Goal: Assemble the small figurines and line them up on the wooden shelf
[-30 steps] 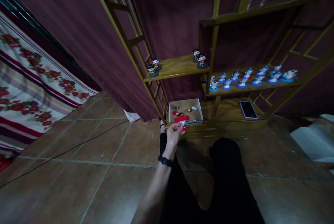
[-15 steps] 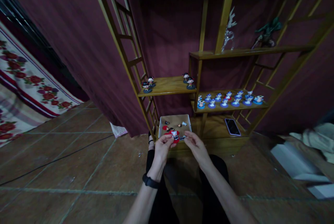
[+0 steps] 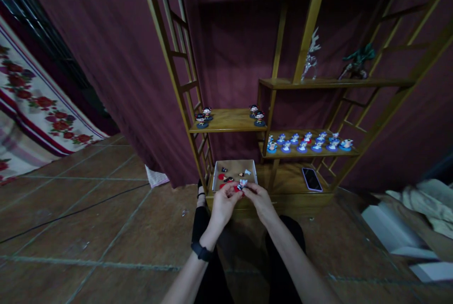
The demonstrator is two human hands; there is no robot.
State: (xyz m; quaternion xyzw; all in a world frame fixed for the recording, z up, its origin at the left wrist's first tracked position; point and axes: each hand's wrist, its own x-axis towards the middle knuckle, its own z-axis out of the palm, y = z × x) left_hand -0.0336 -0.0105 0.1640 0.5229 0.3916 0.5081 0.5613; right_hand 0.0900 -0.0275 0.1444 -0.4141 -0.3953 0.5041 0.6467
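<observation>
Between my fingertips is a small figurine with a white head and a red base. My left hand pinches it from the left, and my right hand closes on it from the right. Just beyond my hands lies a shallow white box with a brown inside. Loose figurine pieces and red discs lie in it, partly hidden by my fingers.
Black-haired figurines stand in pairs on the left shelf. Two rows of blue-and-white figurines fill the right shelf. A phone lies below. Higher up are a clear deer and a green statue. A cable crosses the floor.
My right hand has moved left from apart and now grips the figurine together with my left hand. The figurine has shifted slightly right, and the camera view has tilted a little.
</observation>
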